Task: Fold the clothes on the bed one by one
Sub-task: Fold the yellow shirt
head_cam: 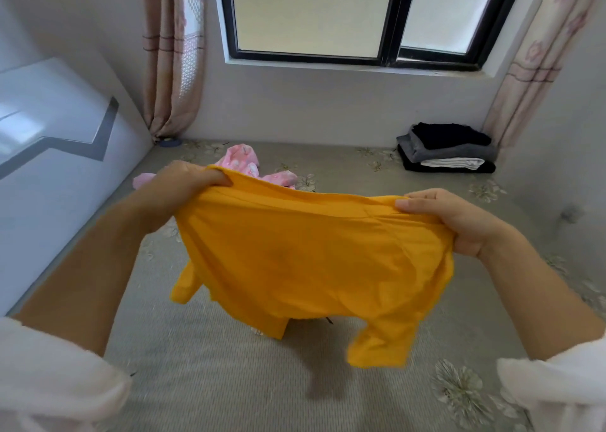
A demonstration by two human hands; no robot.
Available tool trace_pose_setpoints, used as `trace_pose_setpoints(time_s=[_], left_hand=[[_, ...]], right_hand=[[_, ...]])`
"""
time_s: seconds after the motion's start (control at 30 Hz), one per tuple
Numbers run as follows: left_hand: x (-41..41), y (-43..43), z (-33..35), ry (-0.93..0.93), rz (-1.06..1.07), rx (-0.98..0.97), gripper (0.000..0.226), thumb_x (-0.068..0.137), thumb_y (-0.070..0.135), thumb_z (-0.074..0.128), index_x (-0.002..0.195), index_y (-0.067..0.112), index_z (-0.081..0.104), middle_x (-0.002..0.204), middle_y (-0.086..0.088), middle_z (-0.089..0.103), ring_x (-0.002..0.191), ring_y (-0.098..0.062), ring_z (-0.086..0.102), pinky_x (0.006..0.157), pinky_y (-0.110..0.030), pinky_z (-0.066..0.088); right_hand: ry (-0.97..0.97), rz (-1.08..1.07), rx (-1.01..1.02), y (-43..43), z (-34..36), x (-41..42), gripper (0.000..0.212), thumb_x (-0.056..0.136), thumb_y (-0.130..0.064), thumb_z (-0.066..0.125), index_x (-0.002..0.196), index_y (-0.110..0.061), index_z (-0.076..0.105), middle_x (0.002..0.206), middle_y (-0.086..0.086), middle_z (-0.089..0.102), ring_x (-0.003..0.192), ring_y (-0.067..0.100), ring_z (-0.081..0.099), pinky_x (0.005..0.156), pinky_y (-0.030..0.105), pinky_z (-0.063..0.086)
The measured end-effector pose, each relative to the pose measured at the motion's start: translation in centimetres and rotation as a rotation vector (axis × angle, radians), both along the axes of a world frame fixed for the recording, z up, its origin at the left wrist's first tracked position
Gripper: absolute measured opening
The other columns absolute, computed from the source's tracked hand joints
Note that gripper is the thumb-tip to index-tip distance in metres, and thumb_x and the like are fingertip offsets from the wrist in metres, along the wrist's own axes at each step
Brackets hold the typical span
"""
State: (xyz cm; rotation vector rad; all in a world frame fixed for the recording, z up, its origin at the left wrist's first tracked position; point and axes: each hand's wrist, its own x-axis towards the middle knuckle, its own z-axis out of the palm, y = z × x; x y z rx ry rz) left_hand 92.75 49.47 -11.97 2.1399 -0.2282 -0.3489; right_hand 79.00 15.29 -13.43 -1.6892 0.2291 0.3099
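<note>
An orange-yellow shirt [301,261] hangs in the air over the bed [210,382], stretched between both hands. My left hand [183,185] grips its upper left edge and my right hand [459,221] grips its upper right edge. The short sleeves dangle at the bottom left and bottom right. Behind the shirt, an unfolded pink patterned garment [249,164] lies on the bed, partly hidden by the shirt and my left hand.
A stack of folded black, grey and white clothes [447,149] sits at the bed's far right corner by the wall. A white headboard [55,156] borders the left side. A window and curtains [173,54] stand behind the bed.
</note>
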Motion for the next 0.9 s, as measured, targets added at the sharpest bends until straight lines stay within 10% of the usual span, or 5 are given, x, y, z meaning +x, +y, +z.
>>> trace_pose_setpoints(time_s=[0.2, 0.43, 0.63, 0.8, 0.9], left_hand=[[1.6, -1.7, 0.1, -0.042, 0.162, 0.014, 0.042, 0.095, 0.046, 0.047, 0.115, 0.010, 0.052, 0.116, -0.014, 0.051, 0.103, -0.031, 0.048, 0.100, -0.047, 0.039], [1.8, -2.7, -2.1, 0.029, 0.263, -0.014, 0.058, 0.097, 0.041, 0.045, 0.142, 0.005, 0.036, 0.138, -0.018, 0.042, 0.122, -0.036, 0.043, 0.100, -0.043, 0.036], [2.3, -2.9, -2.6, 0.035, 0.262, 0.025, 0.054, 0.100, 0.038, 0.040, 0.144, 0.009, 0.033, 0.132, -0.018, 0.043, 0.120, -0.036, 0.042, 0.095, -0.041, 0.035], [2.4, -3.1, -3.1, 0.001, 0.272, 0.048, 0.028, 0.102, 0.031, 0.035, 0.080, 0.017, 0.044, 0.073, -0.004, 0.036, 0.066, -0.016, 0.036, 0.064, -0.033, 0.032], [2.2, -2.2, -4.0, -0.006, 0.226, 0.043, 0.033, 0.101, 0.029, 0.036, 0.069, 0.022, 0.037, 0.071, -0.004, 0.038, 0.065, -0.014, 0.037, 0.061, -0.030, 0.031]], right_hand=[[-0.170, 0.059, -0.488, 1.8, 0.6, 1.1, 0.049, 0.067, -0.046, 0.074, 0.111, -0.027, 0.066, 0.102, -0.005, 0.071, 0.091, 0.016, 0.070, 0.079, 0.031, 0.058], [-0.194, 0.198, -0.167, 2.8, -2.0, 1.3, 0.038, 0.099, -0.017, 0.042, 0.118, -0.042, 0.064, 0.128, -0.017, 0.058, 0.109, 0.005, 0.061, 0.088, 0.024, 0.052], [-0.051, 0.315, -0.414, 3.9, -2.4, 2.3, 0.039, 0.102, -0.013, 0.037, 0.120, -0.034, 0.065, 0.123, -0.012, 0.062, 0.107, 0.013, 0.061, 0.097, 0.029, 0.048], [-0.017, 0.328, -0.369, 4.7, -2.7, 2.4, 0.036, 0.099, -0.006, 0.039, 0.084, -0.018, 0.070, 0.086, -0.003, 0.066, 0.075, 0.013, 0.059, 0.073, 0.018, 0.050], [-0.072, 0.238, -0.348, 4.3, -3.4, 2.5, 0.038, 0.093, 0.002, 0.034, 0.063, -0.015, 0.048, 0.061, -0.006, 0.043, 0.056, 0.006, 0.040, 0.058, 0.019, 0.035]])
